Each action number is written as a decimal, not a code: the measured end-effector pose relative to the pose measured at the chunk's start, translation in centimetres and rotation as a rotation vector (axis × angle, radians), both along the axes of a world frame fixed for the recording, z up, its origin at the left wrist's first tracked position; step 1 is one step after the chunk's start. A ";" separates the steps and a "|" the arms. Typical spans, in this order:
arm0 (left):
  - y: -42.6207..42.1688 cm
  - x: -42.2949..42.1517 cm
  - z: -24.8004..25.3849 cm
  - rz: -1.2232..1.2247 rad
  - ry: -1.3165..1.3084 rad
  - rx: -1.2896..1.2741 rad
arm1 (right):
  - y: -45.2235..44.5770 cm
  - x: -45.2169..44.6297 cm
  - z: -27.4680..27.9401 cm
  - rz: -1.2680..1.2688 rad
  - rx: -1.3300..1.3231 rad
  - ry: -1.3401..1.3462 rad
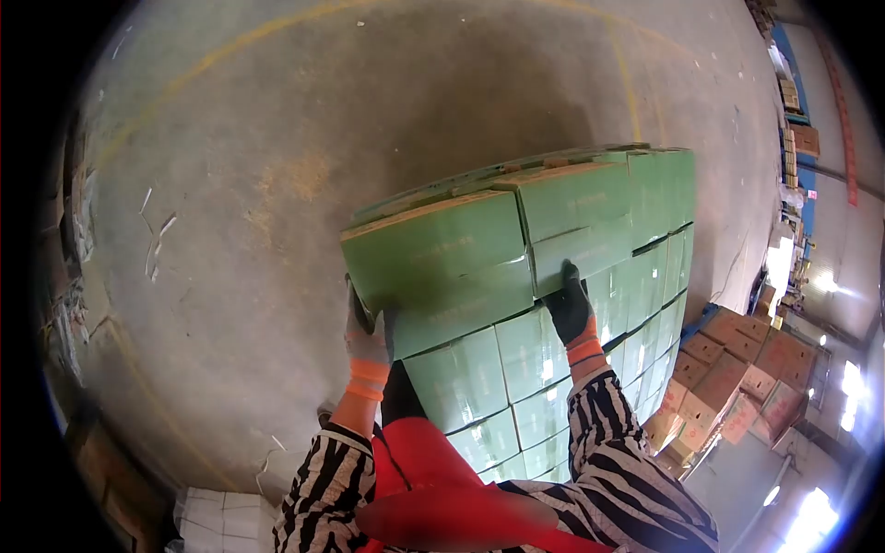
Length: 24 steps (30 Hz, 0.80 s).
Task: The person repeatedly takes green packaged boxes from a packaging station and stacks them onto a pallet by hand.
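Note:
Green cartons [470, 364] are stacked in tight rows in front of me. My left hand [368, 334], in a grey glove with an orange cuff, grips the left end of a wide green carton [442, 244] in the top row. Its thumb and fingers are bent around that carton's lower corner. My right hand [572, 309], in a matching dark glove, is on the neighbouring green carton [581, 212], at its lower edge. The right thumb lies against the carton's face, while the other fingers are mostly hidden.
Concrete floor [277, 120] with yellow lines [230, 44] surrounds the stack. Brown cartons [719, 373] are piled to the right. White wrapped blocks [221, 521] stand at the lower left. Scraps of strapping [159, 241] lie on the floor at left.

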<state>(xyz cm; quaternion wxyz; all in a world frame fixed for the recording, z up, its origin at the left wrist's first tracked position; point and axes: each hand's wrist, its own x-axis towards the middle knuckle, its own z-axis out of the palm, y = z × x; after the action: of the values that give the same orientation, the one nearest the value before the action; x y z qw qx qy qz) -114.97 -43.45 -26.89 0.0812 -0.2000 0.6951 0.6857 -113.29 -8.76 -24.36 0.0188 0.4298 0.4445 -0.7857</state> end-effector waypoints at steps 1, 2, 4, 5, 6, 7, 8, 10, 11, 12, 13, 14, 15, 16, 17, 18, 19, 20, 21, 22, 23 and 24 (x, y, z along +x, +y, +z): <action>0.0 0.2 -0.5 -0.006 0.001 -0.015 | 0.0 -0.4 0.1 0.017 0.010 0.007; 0.0 0.2 -0.3 -0.013 -0.003 -0.031 | 0.0 -0.5 0.3 0.032 0.018 0.009; 0.0 0.1 -0.3 0.025 -0.048 0.021 | -0.1 -0.6 0.6 0.052 0.038 -0.002; 0.1 -0.1 -0.4 0.042 -0.069 0.048 | -0.3 -1.1 0.9 0.057 0.053 -0.015; 0.2 -0.2 -0.5 0.047 -0.082 0.089 | -0.3 -1.5 1.1 0.062 0.069 -0.027; 0.2 -0.1 -0.5 0.050 -0.096 0.129 | 0.1 -1.4 0.6 0.068 0.051 -0.015; 0.3 0.3 -0.5 0.055 -0.106 0.170 | 0.2 -1.2 0.9 0.067 0.063 -0.015; 0.3 0.5 -0.8 0.008 -0.099 -0.018 | -0.3 -1.6 0.8 0.068 0.077 -0.008; 0.2 0.8 -0.9 -0.019 -0.094 -0.114 | -0.2 -1.3 0.7 0.087 0.089 -0.012; 0.1 1.3 -1.9 -0.039 -0.100 -0.151 | -0.2 -1.1 0.7 0.078 0.082 -0.013; -0.2 1.7 -3.8 -0.056 -0.103 -0.193 | -0.4 -1.2 1.1 0.073 0.072 -0.010; -0.6 1.3 -3.6 -0.074 -0.103 -0.236 | -0.6 -0.9 1.4 0.064 0.060 -0.004; -1.0 1.0 -3.2 -0.044 -0.246 -0.088 | -0.7 -0.5 1.5 -0.015 -0.059 0.034; -1.5 1.4 -2.5 -0.053 -0.227 -0.048 | -1.1 0.7 1.8 -0.021 -0.061 0.021; -2.0 2.4 -1.7 -0.068 -0.211 -0.010 | -1.9 2.4 2.7 -0.030 -0.065 0.005; -2.8 3.2 -0.3 -0.088 -0.191 0.027 | -3.0 4.2 3.6 -0.043 -0.070 -0.005; -3.5 4.8 1.3 -0.175 -0.186 -0.106 | -3.1 7.3 3.3 0.042 -0.078 -0.023; -4.7 7.2 2.3 -0.228 -0.201 -0.111 | -3.8 10.7 4.0 0.145 -0.049 -0.056; -6.0 10.5 2.7 -0.278 -0.215 -0.117 | -4.0 15.1 3.9 0.221 -0.056 -0.072; -9.0 15.7 -2.6 -0.307 -0.232 -0.116 | -4.7 19.5 3.6 0.236 -0.041 -0.108; -10.3 18.9 0.0 -0.287 -0.314 0.011 | -5.2 24.9 2.3 0.299 -0.005 -0.120; -11.6 22.0 2.7 -0.261 -0.401 0.131 | -6.0 29.6 3.1 0.352 0.118 -0.298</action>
<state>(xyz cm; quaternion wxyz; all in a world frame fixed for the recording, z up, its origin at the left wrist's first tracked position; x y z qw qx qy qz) -93.01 -55.00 -24.24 0.3181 -0.2351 0.6391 0.6596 -83.65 -14.73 -21.28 0.1957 0.4572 0.5499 -0.6711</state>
